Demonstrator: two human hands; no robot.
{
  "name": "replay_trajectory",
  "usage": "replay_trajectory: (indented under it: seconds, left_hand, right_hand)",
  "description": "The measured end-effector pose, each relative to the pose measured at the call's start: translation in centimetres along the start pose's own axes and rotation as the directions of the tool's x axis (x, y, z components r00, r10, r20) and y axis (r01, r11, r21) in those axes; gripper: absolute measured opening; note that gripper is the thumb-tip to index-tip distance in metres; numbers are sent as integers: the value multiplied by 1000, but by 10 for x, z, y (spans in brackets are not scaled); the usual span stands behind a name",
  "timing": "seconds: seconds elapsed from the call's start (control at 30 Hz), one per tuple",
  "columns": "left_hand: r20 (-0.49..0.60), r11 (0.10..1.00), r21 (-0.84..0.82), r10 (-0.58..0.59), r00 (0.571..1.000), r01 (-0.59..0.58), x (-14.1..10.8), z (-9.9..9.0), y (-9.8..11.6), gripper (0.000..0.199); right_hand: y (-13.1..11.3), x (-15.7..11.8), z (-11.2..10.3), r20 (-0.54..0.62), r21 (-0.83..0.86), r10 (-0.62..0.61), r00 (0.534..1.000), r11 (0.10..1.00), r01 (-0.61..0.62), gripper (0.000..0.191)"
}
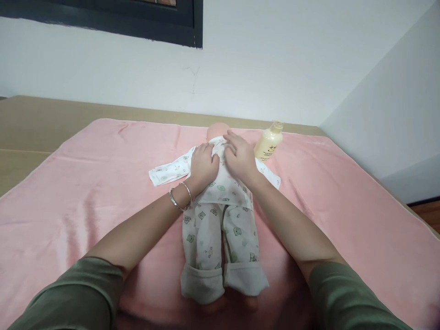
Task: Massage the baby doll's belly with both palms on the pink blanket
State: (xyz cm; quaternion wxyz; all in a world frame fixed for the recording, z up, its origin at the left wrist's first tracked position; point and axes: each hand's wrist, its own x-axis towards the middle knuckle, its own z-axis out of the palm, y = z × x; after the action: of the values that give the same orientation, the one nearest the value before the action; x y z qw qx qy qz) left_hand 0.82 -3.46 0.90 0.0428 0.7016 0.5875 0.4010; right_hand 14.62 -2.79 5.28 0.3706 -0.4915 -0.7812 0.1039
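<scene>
A baby doll in a white printed top and matching trousers lies stretched out in front of me, its head away from me. Wide cuffs are turned up at its ankles, and its sleeves reach out to both sides. My left hand rests on the top near one shoulder, fingers laid over the cloth and thumb apart. Across from it, my right hand lies on the other side of the top with its fingers spread. Neither hand grasps anything. The doll's face does not show.
A pump bottle of pale yellow liquid stands by the doll's far right sleeve. Under everything lies a pink blanket on a wooden surface. A white wall and a dark window frame rise behind.
</scene>
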Motion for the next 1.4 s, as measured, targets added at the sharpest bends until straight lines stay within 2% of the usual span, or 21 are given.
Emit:
replay_trajectory:
  seconds: [0.07, 0.27, 0.33, 0.47, 0.5, 0.67, 0.73, 0.83, 0.87, 0.97, 1.03, 1.1, 1.2, 1.23, 1.27, 1.33, 1.4]
  left_hand:
    - [0, 1000, 4, -4, 1000, 4, 0, 0, 0, 47]
    - [17, 1000, -5, -4, 1000, 5, 1, 1, -2, 45]
    - [5, 1000, -12, -6, 1000, 6, 1, 1, -3, 45]
    - [-12, 1000, -17, -16, 1000, 16, 0, 2, -3, 46]
    - [-10, 1000, -18, -16, 1000, 15, 0, 2, -3, 46]
    - [9, 999, -42, -13, 1000, 14, 1, 1, -3, 43]
    - [17, 998, -59, -17, 1000, 18, 1, 1, -3, 44]
    - [15, 997, -69, -21, 1000, 22, 1, 1, -3, 45]
    - [12, 997, -70, -24, 1000, 25, 1, 1, -3, 45]
    - [18, 996, -86, -27, 999, 28, 2, -1, -3, 45]
    - [26, 993, -112, -33, 999, 35, 5, -4, -5, 45]
    - [37, 983, -162, -76, 996, 81, 8, -7, -9, 44]
    - [61, 939, -283, -185, 981, 195, 13, -10, -17, 40]
    - [58, 920, -321, -218, 974, 225, 15, -11, -18, 39]
    - [47, 901, -355, -248, 967, 249, 16, -12, -19, 38]
    - [20, 863, -413, -311, 950, 291, 18, -16, -15, 35]
    - [4, 815, -480, -369, 930, 325, 21, -23, -4, 30]
  right_hand:
    - [0, 0, 0, -39, -4, -13, 999, 1000, 13, 55]
    - [9, -1, 15, 172, -47, -40, 984, 998, 48, 52]
    - [10, 0, 14, 150, -47, -34, 988, 998, 41, 51]
    - [8, 1, 8, 27, -50, -12, 1000, 999, 13, 54]
    - [7, 1, 8, 31, -61, -8, 999, 998, 10, 55]
    - [4, 2, 5, 270, -130, -26, 962, 989, 63, 53]
    - [1, 3, 0, 232, -120, -33, 972, 991, 62, 52]
    - [-2, 2, -2, 81, -125, -36, 996, 991, 46, 55]
    - [-2, 1, 1, 83, -137, -39, 996, 989, 50, 55]
    - [0, -1, 9, 234, -169, -22, 972, 984, 63, 53]
    - [1, 0, 6, 326, -186, -3, 945, 980, 67, 53]
    - [-1, 2, -9, 414, -197, -6, 910, 976, 96, 50]
    - [-6, 5, -50, 546, -159, 14, 838, 984, 87, 37]
    - [-5, 7, -66, 539, -124, 19, 842, 991, 57, 35]
    - [-2, 8, -81, 492, -85, 5, 870, 995, 42, 35]
    - [10, 13, -106, 314, -26, -47, 948, 998, 59, 38]
    - [33, 20, -123, 113, -15, -100, 989, 995, 102, 44]
